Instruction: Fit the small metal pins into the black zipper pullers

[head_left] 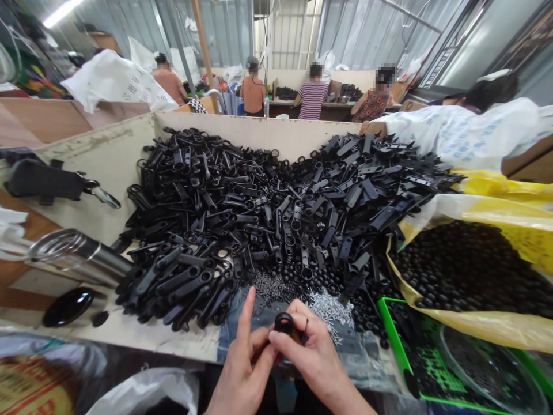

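My right hand (314,349) is closed round a black plastic part with a rounded, ring-like end (284,320); the rest of it is hidden by my fingers. Beside it my left hand (247,357) pinches thumb against fingers, its index finger pointing up. Whatever lies in that pinch is hidden, and its fingertips meet my right thumb at the part's left side. Just beyond the hands, silver pins or screws (330,311) and small dark grey pieces (270,288) lie in heaps on a worn blue-grey cloth (235,331).
A large pile of black plastic parts (259,202) fills the walled bench. Finished-looking levers (181,282) lie at left, near a steel tumbler (82,253). At right are a yellow sack of black balls (475,265) and a green basket (400,346). Several people sit beyond the back wall.
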Demonstrator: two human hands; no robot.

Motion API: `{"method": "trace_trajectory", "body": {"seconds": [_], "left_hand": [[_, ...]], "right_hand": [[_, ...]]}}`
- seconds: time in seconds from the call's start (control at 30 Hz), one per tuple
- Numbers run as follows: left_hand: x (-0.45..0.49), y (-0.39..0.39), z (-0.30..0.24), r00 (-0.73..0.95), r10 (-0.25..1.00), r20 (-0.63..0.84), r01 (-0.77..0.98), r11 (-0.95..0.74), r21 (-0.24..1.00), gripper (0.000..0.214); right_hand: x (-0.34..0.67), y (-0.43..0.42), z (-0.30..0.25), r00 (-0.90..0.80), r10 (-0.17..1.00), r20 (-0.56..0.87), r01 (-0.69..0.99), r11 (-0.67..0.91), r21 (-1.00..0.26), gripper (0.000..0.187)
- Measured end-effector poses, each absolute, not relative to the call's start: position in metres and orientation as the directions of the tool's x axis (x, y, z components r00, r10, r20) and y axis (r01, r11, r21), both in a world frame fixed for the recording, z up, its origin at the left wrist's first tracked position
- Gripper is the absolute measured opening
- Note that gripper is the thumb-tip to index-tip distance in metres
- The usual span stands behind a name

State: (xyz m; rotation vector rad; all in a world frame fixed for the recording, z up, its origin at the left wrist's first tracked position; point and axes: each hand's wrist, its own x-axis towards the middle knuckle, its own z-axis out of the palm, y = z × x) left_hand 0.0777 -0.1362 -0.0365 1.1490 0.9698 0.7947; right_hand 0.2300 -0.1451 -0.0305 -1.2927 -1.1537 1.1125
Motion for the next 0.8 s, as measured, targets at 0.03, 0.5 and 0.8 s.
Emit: {"method": "trace_trajectory", "body": {"seconds": [0.03,0.5,0.8], "left_hand": [[0.078,-0.136,-0.036,0.403,0.886,-0.230,-0.069,0.280,0.957,0.097],[-0.021,-0.063,-0.011,0.093,0.767,0.635,0.809,-0.430,0.401,0.045],[-0.059,-0.001,-0.016,0.206,0.803,0.559,0.913,-0.364,0.186,0.042]], "right_hand": [[0.230,-0.146,-0.032,0.090,0.996,-0.027,-0.006,-0.027,-1.000,0.025],[0.235,-0.080,-0.025,0.008,0.999,0.038,0.283,0.034,-0.958,0.034],[0.214,0.010,-0.018,-0.152,0.952,0.265,0.759,0.284,-0.586,0.029]]}}
